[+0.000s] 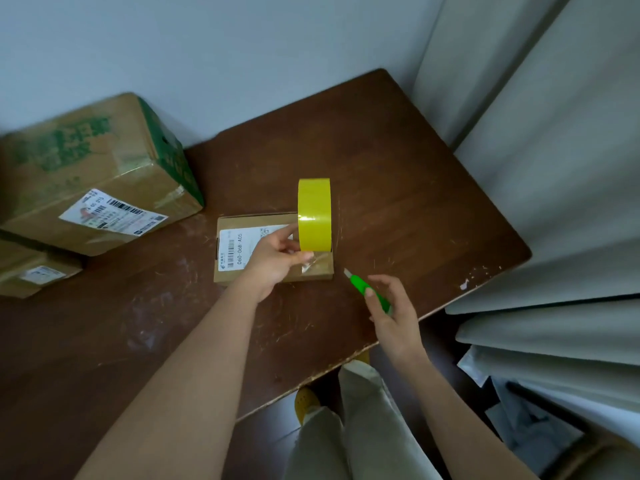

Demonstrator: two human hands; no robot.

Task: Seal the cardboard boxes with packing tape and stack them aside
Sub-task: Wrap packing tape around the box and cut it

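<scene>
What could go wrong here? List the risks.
1. The knife in the right hand has its blade out, pointing toward the left hand; a slip could nick fingers.
2. The tape roll stands on edge, held only by the left hand; the tape strip may wrinkle on the small box.

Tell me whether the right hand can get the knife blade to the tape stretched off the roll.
Probably yes. The right hand holds the green knife with its blade aimed at the clear tape strip below the yellow roll, and only bare table lies between.
</scene>
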